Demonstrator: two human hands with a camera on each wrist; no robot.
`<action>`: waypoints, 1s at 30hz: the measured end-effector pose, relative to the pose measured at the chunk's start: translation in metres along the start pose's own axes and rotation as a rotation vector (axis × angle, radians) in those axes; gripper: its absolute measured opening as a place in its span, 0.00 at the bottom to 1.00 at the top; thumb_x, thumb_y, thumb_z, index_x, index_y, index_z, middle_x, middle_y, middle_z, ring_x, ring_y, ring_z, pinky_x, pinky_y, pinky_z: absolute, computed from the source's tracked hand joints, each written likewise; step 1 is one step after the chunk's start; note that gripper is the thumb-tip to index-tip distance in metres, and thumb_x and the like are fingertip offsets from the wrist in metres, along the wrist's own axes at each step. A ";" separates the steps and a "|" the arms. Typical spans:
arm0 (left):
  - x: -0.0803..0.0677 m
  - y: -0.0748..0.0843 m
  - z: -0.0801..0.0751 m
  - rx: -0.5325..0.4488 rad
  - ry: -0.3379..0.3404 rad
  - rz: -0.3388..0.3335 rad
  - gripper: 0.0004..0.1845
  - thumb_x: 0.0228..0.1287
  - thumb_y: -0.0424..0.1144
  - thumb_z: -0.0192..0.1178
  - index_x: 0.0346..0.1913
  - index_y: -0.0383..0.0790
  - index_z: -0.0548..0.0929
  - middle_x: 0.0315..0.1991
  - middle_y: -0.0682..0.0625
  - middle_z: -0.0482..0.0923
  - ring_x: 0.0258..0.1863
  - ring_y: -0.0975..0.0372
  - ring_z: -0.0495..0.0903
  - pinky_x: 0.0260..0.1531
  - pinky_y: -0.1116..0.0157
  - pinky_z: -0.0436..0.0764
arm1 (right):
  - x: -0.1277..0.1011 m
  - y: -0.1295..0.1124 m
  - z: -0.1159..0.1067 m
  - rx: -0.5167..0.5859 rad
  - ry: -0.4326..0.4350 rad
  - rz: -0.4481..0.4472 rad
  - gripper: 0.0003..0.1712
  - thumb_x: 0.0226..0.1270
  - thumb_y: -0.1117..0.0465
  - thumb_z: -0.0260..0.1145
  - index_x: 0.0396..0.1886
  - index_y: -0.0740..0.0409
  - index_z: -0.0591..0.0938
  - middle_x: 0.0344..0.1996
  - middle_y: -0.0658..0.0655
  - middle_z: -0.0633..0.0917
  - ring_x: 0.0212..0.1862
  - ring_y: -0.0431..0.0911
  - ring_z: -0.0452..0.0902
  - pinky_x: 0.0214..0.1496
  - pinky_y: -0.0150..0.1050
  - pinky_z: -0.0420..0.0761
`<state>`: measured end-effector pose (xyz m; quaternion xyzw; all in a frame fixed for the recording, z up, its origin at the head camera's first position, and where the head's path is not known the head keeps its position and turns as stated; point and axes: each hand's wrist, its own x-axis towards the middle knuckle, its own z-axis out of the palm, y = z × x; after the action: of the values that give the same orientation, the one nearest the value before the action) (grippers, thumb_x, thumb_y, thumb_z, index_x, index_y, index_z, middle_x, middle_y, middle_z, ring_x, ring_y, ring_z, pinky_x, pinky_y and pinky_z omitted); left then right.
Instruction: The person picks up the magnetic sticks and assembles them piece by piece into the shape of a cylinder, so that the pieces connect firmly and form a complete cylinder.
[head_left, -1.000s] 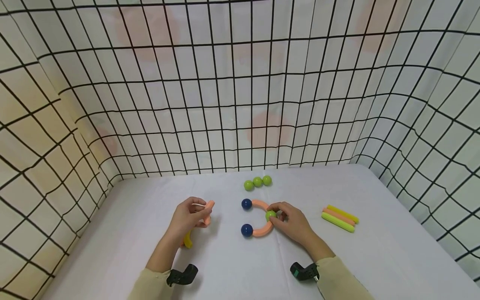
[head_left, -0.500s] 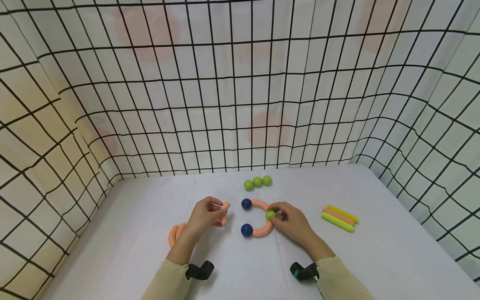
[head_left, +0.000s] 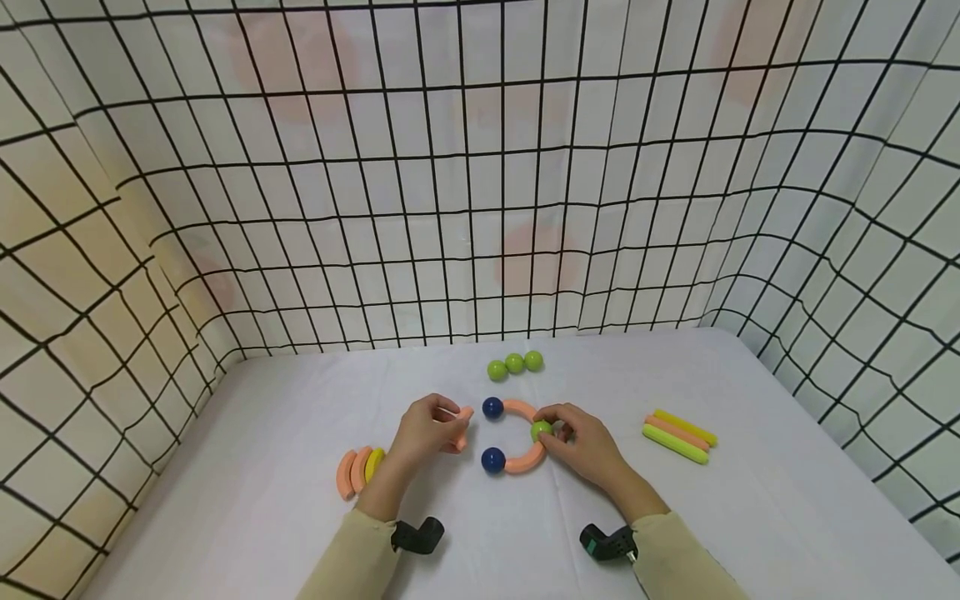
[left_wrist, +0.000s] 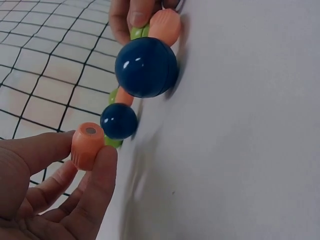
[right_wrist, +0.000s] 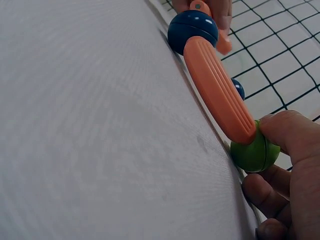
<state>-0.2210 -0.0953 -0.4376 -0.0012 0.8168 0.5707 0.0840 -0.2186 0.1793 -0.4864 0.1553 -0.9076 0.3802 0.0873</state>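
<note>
On the white table (head_left: 285,400), a C-shaped figure has two orange arcs (head_left: 525,461) joined by a green ball (head_left: 542,431). A blue ball caps each end (head_left: 492,407) (head_left: 492,460). My right hand (head_left: 553,427) pinches the green ball (right_wrist: 255,152) at the joint, beside the orange arc (right_wrist: 217,90). My left hand (head_left: 450,423) pinches a loose orange curved piece (head_left: 465,421) just left of the blue balls. In the left wrist view its round end (left_wrist: 87,145) sits between thumb and finger, close to the blue balls (left_wrist: 146,66) (left_wrist: 118,121).
Three green balls (head_left: 514,364) lie in a row behind the figure. Yellow, orange and green sticks (head_left: 678,437) lie to the right. Orange and yellow curved pieces (head_left: 358,469) are stacked at the left. Grid-patterned cloth walls (head_left: 480,208) enclose the table.
My left hand has carried the orange curved piece rightward, close to the blue balls, uncovering the stack of curved pieces at the left. The right hand has stayed on the green ball.
</note>
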 end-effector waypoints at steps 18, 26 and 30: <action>0.011 -0.002 0.018 0.071 -0.005 -0.045 0.13 0.63 0.38 0.68 0.45 0.35 0.78 0.35 0.45 0.77 0.23 0.62 0.81 0.26 0.68 0.85 | 0.001 -0.002 0.000 0.001 -0.007 0.028 0.15 0.63 0.56 0.72 0.49 0.41 0.83 0.43 0.45 0.84 0.34 0.37 0.73 0.37 0.30 0.74; 0.012 -0.002 0.022 0.113 0.013 -0.009 0.12 0.63 0.39 0.68 0.42 0.35 0.79 0.33 0.46 0.78 0.21 0.64 0.81 0.24 0.69 0.83 | 0.001 -0.002 0.000 0.000 -0.001 0.026 0.15 0.63 0.56 0.72 0.49 0.41 0.83 0.42 0.46 0.85 0.34 0.37 0.73 0.37 0.30 0.73; 0.012 -0.002 0.024 0.155 0.037 0.010 0.12 0.63 0.40 0.68 0.41 0.36 0.79 0.31 0.46 0.78 0.21 0.64 0.79 0.22 0.69 0.81 | 0.000 -0.003 0.000 -0.001 0.002 0.023 0.15 0.63 0.56 0.72 0.49 0.42 0.84 0.42 0.46 0.85 0.34 0.36 0.73 0.36 0.30 0.73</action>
<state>-0.2289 -0.0726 -0.4492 -0.0011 0.8601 0.5059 0.0660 -0.2179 0.1775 -0.4845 0.1445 -0.9093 0.3811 0.0842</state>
